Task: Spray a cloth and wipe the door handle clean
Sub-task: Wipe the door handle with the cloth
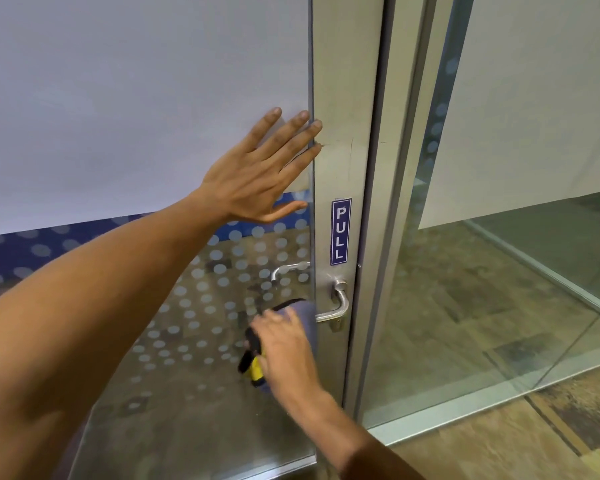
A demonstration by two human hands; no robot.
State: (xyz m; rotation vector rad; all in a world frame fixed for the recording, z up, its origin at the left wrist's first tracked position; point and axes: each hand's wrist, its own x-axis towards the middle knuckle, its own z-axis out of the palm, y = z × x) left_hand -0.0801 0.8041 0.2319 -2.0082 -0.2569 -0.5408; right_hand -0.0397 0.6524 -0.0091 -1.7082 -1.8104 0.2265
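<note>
Handle (336, 308) lever points left, level.

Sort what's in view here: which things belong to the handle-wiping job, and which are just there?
Belong to the job:
door handle
grey cloth, in the right hand
yellow-and-black spray bottle, same hand
left hand, flat on the door glass

Just there:
PULL sticker
inner handle behind the glass
fixed glass panel

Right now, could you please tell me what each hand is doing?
Left hand: open, fingers straight, flat against the glass door.
Right hand: holds the cloth and a yellow spray bottle.
</note>
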